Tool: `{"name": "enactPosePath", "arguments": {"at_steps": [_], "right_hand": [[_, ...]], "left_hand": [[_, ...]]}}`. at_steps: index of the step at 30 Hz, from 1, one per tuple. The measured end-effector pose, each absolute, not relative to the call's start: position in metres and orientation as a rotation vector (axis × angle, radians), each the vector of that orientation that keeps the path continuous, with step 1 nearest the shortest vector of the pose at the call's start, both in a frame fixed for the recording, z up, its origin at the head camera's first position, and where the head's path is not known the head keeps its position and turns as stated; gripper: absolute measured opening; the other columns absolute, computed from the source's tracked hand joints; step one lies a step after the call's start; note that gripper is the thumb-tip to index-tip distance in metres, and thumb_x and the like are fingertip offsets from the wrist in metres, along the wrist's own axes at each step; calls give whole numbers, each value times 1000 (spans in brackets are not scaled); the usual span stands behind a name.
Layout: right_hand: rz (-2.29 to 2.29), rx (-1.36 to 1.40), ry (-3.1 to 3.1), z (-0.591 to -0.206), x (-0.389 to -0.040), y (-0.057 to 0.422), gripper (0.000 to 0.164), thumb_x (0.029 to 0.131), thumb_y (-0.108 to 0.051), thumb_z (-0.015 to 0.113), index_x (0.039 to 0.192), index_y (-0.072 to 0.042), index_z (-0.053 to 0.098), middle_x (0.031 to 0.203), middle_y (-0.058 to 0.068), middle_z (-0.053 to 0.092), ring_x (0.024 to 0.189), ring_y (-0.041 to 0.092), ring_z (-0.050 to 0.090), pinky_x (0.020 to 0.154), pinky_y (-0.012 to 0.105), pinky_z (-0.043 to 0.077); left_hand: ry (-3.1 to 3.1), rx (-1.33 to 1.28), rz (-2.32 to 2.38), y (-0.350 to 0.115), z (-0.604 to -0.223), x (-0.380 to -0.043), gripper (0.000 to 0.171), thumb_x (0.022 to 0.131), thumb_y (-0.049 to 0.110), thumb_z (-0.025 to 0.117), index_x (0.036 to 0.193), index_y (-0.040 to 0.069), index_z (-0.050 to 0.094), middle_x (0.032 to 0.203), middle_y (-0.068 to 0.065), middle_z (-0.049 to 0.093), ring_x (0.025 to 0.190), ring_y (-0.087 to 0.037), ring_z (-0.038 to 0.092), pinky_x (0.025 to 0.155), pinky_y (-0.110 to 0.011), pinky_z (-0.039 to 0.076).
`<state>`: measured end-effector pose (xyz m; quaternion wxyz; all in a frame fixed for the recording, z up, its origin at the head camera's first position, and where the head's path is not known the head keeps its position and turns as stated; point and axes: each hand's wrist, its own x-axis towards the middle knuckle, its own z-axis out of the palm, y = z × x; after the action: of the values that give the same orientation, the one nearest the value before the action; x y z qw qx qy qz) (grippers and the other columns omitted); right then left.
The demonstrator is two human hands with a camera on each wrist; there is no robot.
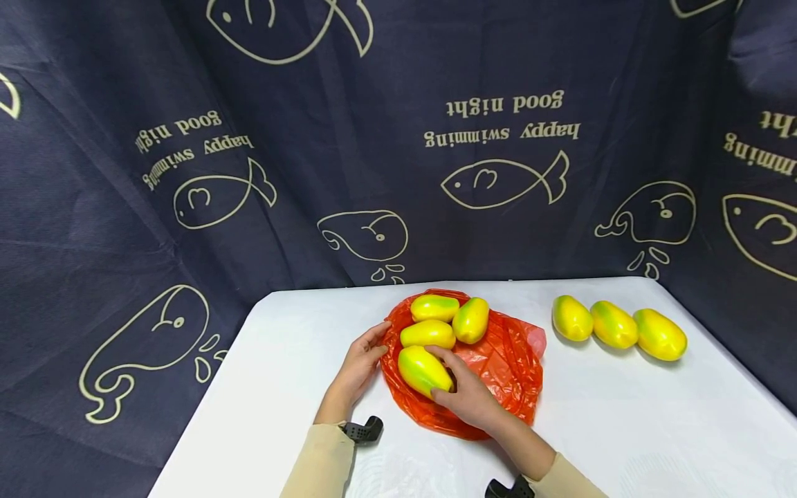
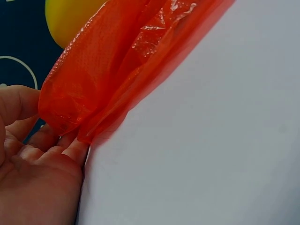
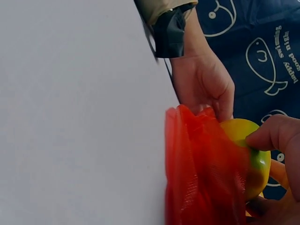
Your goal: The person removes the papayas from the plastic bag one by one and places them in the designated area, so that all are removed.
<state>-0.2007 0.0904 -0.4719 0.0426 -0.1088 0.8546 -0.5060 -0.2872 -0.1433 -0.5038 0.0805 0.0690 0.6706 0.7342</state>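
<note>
A red plastic bag (image 1: pixel 498 360) lies spread open on the table. My left hand (image 1: pixel 360 363) pinches its left rim; the left wrist view shows the thin film (image 2: pixel 89 89) between thumb and fingers. My right hand (image 1: pixel 470 394) grips a yellow-green oval fruit (image 1: pixel 423 371) over the bag's near left part, thumb on the near side and fingers on the far side. Behind that fruit, three similar fruits sit in the bag: one at the back (image 1: pixel 434 308), one in the middle (image 1: pixel 428 334) and one to the right (image 1: pixel 471 320). The right wrist view partly hides the held fruit (image 3: pixel 257 161) behind red film.
Three more such fruits stand in a row on the right of the white table (image 1: pixel 299 346): a left one (image 1: pixel 571 318), a middle one (image 1: pixel 614 324) and a right one (image 1: pixel 660 335). A dark blue curtain (image 1: pixel 349 138) with fish and whale drawings hangs behind the table.
</note>
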Motion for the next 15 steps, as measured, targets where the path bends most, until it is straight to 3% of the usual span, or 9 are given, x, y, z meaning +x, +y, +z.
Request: {"name": "enactPosePath", "arguments": {"at_steps": [3, 10, 15], "right_hand": [[-1570, -311, 2621, -469, -200, 93, 70, 84, -14, 70, 142, -44, 45, 137, 1, 52, 113, 23, 52, 99, 47, 48], [-1674, -303, 2591, -463, -196, 103, 71, 83, -10, 71, 139, -47, 49, 134, -1, 54, 112, 22, 51, 89, 32, 50], [-1718, -355, 2580, -457, -192, 115, 71, 84, -9, 69, 142, -44, 47, 138, 1, 53, 115, 24, 51, 90, 32, 51]], "left_hand": [[2013, 210, 2191, -143, -504, -287, 54, 95, -3, 50, 147, 12, 50, 157, -9, 43, 145, -27, 40, 108, -25, 47], [1998, 194, 2187, -142, -505, -287, 54, 95, -3, 50, 147, 13, 50, 157, -7, 43, 145, -25, 40, 107, -22, 47], [2007, 206, 2192, -142, -504, -287, 54, 95, -4, 49, 147, 11, 49, 157, -9, 42, 145, -27, 39, 104, -20, 49]]}}
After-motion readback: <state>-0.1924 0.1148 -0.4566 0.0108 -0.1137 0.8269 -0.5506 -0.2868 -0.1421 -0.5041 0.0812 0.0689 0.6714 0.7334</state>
